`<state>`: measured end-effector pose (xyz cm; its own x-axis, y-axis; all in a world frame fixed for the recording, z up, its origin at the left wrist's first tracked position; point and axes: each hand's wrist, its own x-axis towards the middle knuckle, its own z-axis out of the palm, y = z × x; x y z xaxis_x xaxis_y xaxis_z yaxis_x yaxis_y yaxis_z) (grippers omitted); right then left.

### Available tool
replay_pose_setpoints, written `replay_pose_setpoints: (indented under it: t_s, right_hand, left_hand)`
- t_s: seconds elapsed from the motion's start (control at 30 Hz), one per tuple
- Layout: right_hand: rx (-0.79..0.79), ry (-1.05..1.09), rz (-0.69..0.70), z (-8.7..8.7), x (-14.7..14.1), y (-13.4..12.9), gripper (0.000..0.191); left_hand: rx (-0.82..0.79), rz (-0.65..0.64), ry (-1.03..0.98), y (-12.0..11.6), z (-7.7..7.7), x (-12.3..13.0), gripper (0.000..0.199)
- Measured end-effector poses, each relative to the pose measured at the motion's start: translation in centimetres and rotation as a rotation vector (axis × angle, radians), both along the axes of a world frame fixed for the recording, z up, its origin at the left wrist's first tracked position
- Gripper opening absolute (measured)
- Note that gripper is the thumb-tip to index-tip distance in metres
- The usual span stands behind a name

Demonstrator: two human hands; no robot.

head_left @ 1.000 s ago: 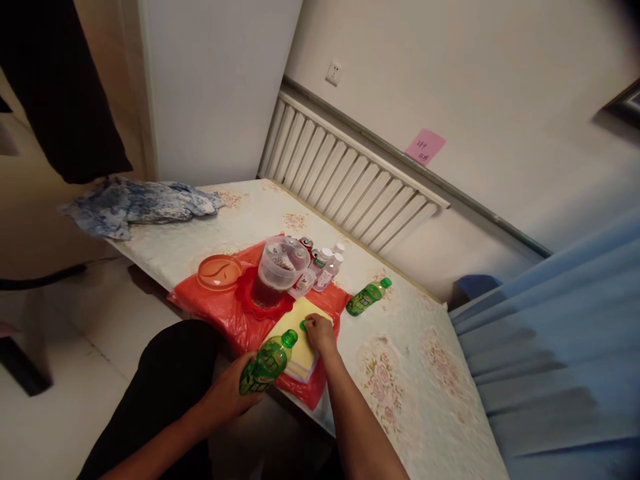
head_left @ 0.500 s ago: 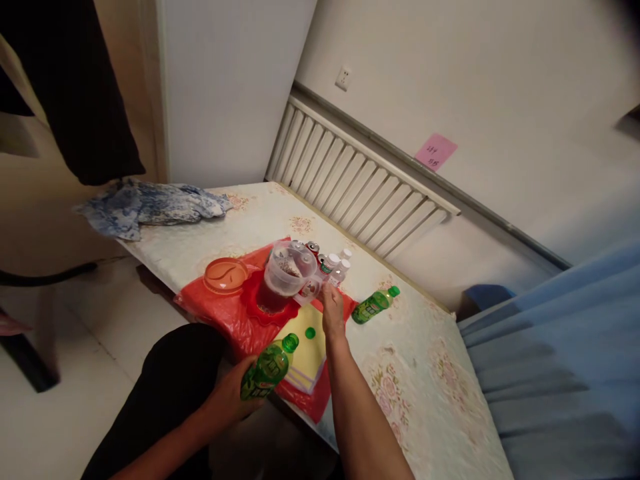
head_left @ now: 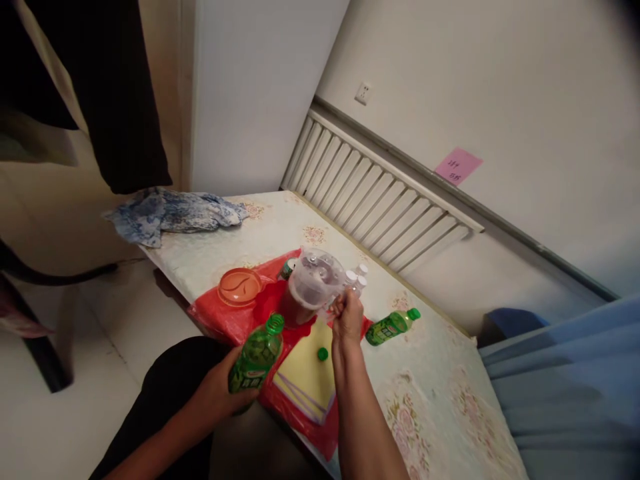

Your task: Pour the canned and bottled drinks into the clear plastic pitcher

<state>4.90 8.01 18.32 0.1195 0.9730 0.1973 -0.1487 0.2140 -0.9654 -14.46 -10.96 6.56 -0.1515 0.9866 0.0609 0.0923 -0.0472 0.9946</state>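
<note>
Green bottle (uncapped), mouth upward, axis near-upright

The left hand is curled in a grip, its left forearm slanting, while the right hand is clenched farther forward, its right forearm extended.
</note>
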Motion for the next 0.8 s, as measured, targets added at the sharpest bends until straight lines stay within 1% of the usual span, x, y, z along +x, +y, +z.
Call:
replay_pose_setpoints:
  t_s: [0.07, 0.13, 0.2, 0.27, 0.33, 0.4, 0.47, 0.6, 0.7, 0.8]
  right_hand:
    - [-0.035, 0.063, -0.056, 2.2, 1.0, -0.7, 0.041]
    - [-0.020, 0.086, -0.074, 4.3, 2.2, -1.6, 0.040]
    - [-0.007, 0.093, -0.099, 6.2, 3.5, -2.6, 0.039]
    - [-0.001, 0.082, -0.133, 7.7, 4.9, -3.6, 0.038]
    - [-0.006, 0.040, -0.153, 8.8, 6.4, -4.4, 0.040]
    - [-0.003, -0.011, -0.172, 9.6, 7.6, -5.1, 0.044]
    - [-0.010, -0.050, -0.190, 10.2, 8.7, -5.7, 0.048]
    - [-0.082, -0.059, -0.209, 10.8, 10.1, -6.5, 0.049]
    - [-0.135, -0.042, -0.233, 10.7, 10.8, -6.8, 0.047]
    - [-0.184, -0.093, -0.211, 10.2, 11.6, -6.7, 0.044]
  left_hand:
    - [0.012, 0.066, 0.025, 1.0, 1.0, -0.9, 0.076]
    - [0.030, 0.097, 0.038, 2.5, 2.2, -1.4, 0.078]
    - [0.051, 0.085, 0.037, 4.2, 3.6, -1.4, 0.077]
    - [0.080, 0.095, 0.035, 6.2, 4.9, -1.1, 0.077]
    - [0.095, 0.104, 0.053, 8.4, 5.8, -0.4, 0.075]
    - [0.116, 0.037, 0.052, 10.7, 6.2, 0.4, 0.068]
    - [0.114, -0.020, 0.045, 12.9, 6.1, 1.3, 0.066]
    - [0.092, -0.068, 0.048, 16.7, 5.2, 2.4, 0.065]
    - [0.085, -0.097, 0.071, 18.5, 4.1, 2.3, 0.063]
    - [0.101, -0.145, 0.065, 19.6, 2.6, 1.9, 0.061]
